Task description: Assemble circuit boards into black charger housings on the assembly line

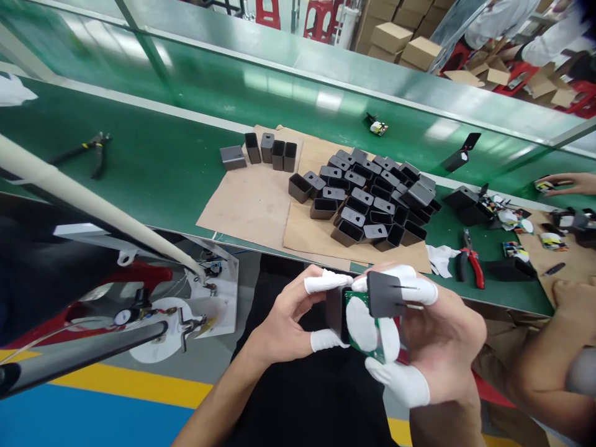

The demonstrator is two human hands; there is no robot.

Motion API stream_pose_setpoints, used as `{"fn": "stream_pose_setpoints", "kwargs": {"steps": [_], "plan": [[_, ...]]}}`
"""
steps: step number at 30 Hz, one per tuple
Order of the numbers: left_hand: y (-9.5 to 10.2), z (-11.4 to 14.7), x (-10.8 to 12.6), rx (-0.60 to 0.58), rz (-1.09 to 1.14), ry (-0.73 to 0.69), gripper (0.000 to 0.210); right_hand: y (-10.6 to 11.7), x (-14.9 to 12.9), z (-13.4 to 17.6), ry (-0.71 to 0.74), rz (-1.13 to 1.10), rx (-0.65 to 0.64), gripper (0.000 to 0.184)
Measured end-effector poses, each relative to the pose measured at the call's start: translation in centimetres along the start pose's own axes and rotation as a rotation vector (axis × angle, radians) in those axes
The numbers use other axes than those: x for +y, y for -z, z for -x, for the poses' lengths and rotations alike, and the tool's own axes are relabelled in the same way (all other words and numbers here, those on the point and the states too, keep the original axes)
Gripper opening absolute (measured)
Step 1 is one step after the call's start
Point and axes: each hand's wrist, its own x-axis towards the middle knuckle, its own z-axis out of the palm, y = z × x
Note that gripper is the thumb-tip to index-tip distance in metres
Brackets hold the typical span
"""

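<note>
One pair of dark-handled pliers (pixel 99 149) lies spread on the green tabletop (pixel 153 167) at ten o'clock. At eleven o'clock, a short row of dark housings (pixel 267 148) sits on brown cardboard (pixel 251 198), the leftmost piece on its side. Near six o'clock, the person's left hand (pixel 291 320) grips a black case (pixel 336 313) between white-covered thumb and fingers. At five o'clock, a green circuit board (pixel 371 354) with white patches meets the case's open end; how far inside it reaches cannot be told. Between two and three o'clock stands a dense cluster of similar housings (pixel 359 198). The right hand (pixel 433 335), at four o'clock, grasps the board and a black end plate (pixel 382 295) with metal prongs. Just past three o'clock, a white cloth (pixel 441 259) lies beside red-and-black pliers (pixel 471 257); farther right, a co-worker's hand (pixel 575 184) reaches in.
</note>
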Motion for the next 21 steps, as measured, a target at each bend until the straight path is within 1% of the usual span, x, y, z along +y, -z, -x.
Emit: {"fn": "stream_pose_setpoints", "kwargs": {"steps": [3,5,9,14,18,21], "plan": [[-0.05,-0.05,0.26,-0.005,0.015,-0.006,0.078,-0.12,0.06,-0.07,0.009,-0.003,0.003,0.060],[-0.07,-0.09,0.34,-0.004,0.015,-0.008,0.077,-0.15,0.01,-0.07,0.008,0.000,0.009,0.063],[-0.12,-0.17,0.50,0.017,-0.007,0.001,0.072,-0.15,-0.01,0.03,-0.021,0.024,-0.012,0.061],[-0.06,-0.16,0.61,0.021,-0.026,0.004,0.069,-0.25,0.04,-0.15,0.013,0.055,-0.028,0.060],[-0.04,-0.15,0.59,0.011,-0.025,-0.022,0.069,-0.52,-0.06,-0.59,0.032,0.028,-0.056,0.057],[-0.06,-0.14,0.57,0.012,-0.020,-0.031,0.071,-0.62,-0.11,-0.69,0.029,0.015,-0.054,0.058]]}}
